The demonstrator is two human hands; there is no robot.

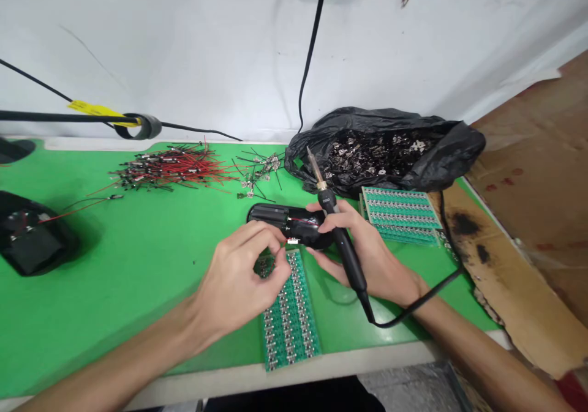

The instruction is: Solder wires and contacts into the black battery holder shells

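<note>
here, the right hand (379, 262) has its fingers wrapped round a soldering iron (348, 256), tip up, and touching a black casing (305, 225) over the green desk (147, 265). the left hand (243, 271) bends at the casing's side, partly covering a circuit board panel (294, 326); whether its fingers grip anything, i cannot tell.

1 head-worn camera looks forward and down from the table's near side, close above the left hand (250, 271) and right hand (374, 250), which sit mid-view. It takes in the green table (151, 247) from near edge to far wall (206, 44).
</note>
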